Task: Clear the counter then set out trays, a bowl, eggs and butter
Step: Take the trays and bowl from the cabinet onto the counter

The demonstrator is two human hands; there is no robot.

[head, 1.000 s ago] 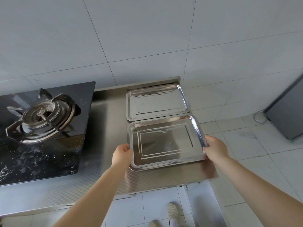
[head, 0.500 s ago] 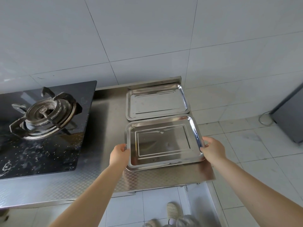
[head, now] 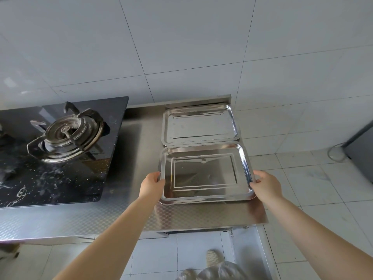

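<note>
Two shiny steel trays lie on the steel counter (head: 129,215), one behind the other. The far tray (head: 199,124) sits against the back rim by the wall. The near tray (head: 204,172) lies just in front of it, with its near edge resting on the counter. My left hand (head: 152,184) grips the near tray's left rim. On the opposite side, my right hand (head: 266,185) holds its right rim. No bowl, eggs or butter are in view.
A black glass hob (head: 52,178) with a gas burner (head: 66,136) fills the counter's left half. The counter ends just right of the trays, over a tiled floor. A grey appliance (head: 361,146) stands at the far right. A slippered foot (head: 213,258) shows below.
The near tray stays in both hands at about the same spot in front of the far tray. The view has drifted slightly, so the hob sits further right in the frame.
</note>
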